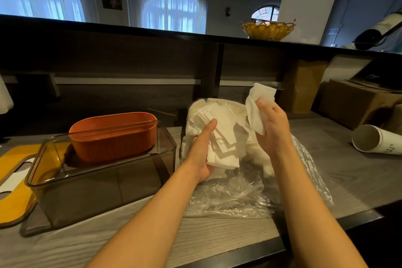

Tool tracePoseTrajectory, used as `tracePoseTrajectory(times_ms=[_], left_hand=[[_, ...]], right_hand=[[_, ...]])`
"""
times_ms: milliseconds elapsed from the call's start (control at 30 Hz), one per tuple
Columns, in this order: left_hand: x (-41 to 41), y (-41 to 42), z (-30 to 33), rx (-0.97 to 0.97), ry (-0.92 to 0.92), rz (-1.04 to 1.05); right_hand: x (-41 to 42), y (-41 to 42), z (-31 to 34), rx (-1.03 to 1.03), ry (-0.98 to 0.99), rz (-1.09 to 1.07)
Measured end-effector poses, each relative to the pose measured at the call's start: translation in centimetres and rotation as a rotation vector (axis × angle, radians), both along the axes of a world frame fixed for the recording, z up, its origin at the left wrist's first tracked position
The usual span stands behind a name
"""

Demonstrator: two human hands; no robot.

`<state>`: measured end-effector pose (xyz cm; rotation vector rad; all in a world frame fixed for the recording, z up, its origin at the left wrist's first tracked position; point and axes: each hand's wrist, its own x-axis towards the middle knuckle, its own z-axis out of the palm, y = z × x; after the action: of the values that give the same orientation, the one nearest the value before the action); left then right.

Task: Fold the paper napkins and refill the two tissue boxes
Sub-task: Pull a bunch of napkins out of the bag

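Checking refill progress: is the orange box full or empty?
Empty. The orange box, resting on the clear box's rim, shows only bare inner walls, no napkins.

napkin [260, 102] in r hand [273, 128]

Colours we see on the counter

We see white napkins [219, 137], an orange tub [113, 137], a smoky brown clear box [104, 185], yellow lid [15, 198], grey wood-grain counter [217, 235].

1. A yellow woven basket [268, 30] sits on the dark ledge, up beyond the grip.
2. White paper cups [377, 142] lie on their side, right of it.
3. Cardboard boxes [356, 102] stand farther right.
4. A brown paper bag [301, 85] stands just behind.
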<state>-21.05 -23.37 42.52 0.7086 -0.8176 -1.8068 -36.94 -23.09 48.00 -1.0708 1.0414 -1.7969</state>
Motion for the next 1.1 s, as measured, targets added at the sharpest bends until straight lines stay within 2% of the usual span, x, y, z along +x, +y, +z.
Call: tracePoseTrajectory(times_ms=[67,233,567,733,1100], left_hand=[[-0.1,0.0,0.0,-0.015,-0.006,0.004],[0.0,0.5,0.4,-0.066,0.016,-0.041],[-0.5,0.3,-0.2,-0.106,-0.074,0.038],[-0.6,0.0,-0.5,-0.105,-0.088,0.072],[-0.4,-0.1,-0.4,-0.053,-0.025,0.057]], right_hand=[[0.2,0.1,0.0,-0.005,0.070,0.078],[2.3,-0.8,-1.4,-0.042,0.522,-0.001],[2.8,-1.8,-2.4,0.018,0.740,-0.083],[2.3,-2.0,-2.3,0.127,0.736,-0.113],[1.5,-1.6,-2.0,0.177,0.435,-0.133]])
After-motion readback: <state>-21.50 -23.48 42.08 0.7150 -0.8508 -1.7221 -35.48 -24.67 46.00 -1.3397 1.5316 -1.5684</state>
